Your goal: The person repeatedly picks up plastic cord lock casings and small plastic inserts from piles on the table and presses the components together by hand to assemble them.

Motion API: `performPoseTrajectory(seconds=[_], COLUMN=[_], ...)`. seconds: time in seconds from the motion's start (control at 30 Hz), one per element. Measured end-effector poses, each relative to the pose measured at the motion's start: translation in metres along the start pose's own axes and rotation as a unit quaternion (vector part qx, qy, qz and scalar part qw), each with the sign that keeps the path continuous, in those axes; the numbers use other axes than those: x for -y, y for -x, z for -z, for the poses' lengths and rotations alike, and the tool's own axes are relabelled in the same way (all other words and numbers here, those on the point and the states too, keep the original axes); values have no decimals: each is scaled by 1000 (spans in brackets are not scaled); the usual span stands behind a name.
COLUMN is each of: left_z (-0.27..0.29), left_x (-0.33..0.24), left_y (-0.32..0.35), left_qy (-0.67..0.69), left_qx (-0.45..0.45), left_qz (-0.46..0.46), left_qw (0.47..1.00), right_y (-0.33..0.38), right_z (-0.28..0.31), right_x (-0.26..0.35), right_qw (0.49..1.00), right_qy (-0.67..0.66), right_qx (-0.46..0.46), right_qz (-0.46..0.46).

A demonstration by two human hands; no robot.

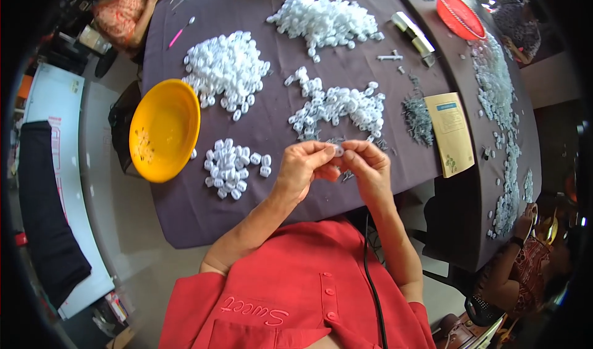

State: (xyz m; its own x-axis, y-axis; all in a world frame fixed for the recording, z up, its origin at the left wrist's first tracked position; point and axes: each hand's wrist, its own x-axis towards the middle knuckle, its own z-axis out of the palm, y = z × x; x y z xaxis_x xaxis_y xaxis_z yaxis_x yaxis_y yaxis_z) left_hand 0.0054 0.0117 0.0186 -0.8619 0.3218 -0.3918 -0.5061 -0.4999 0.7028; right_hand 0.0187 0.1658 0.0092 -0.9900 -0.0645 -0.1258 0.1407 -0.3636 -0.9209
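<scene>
Between the fingertips of my left hand (304, 165) and my right hand (369, 167) is a small white plastic piece (338, 151), pinched from both sides above the near part of the table. Fingers cover most of it, so its exact kind is hard to make out. Just beyond my hands lies a loose pile of white oval pieces with holes (352, 105). To the left of my left wrist sits a smaller heap of thicker white pieces (230, 170). Thin grey pieces (418, 120) are heaped to the right of my right hand.
A yellow basin (165, 130) stands at the table's left edge. Two larger white heaps (225, 68) (324, 21) lie farther back. On the right are a yellow paper packet (453, 133), a roll-like holder (412, 37) and a red basket (460, 15). Other people sit around the tables.
</scene>
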Motion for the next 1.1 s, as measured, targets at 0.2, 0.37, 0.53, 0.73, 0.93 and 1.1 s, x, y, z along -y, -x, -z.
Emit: performPoseTrajectory(seconds=[0.2,0.37,0.53,0.73,0.93,1.1], left_z=[9,37,33,31,33,33], left_x=[19,38,46,48,49,49], left_y=[-9,-18,-20,-26,-23,-19], left_qy=[-123,-153,-231,-289,-284,-284], left_qx=[-87,-158,-154,-141,-146,-160], left_qz=[-46,-152,-227,-258,-239,-229], left_qw=[988,964,934,911,917,917], right_y=[-12,-57,-131,-216,-255,-278], right_z=[22,81,155,234,248,265], right_x=[0,27,72,77,58,41], right_qw=[993,957,935,879,771,786], right_qy=[120,267,266,281,431,427], right_qx=[5,-68,-194,-351,-418,-400], right_qz=[-1,93,133,161,212,199])
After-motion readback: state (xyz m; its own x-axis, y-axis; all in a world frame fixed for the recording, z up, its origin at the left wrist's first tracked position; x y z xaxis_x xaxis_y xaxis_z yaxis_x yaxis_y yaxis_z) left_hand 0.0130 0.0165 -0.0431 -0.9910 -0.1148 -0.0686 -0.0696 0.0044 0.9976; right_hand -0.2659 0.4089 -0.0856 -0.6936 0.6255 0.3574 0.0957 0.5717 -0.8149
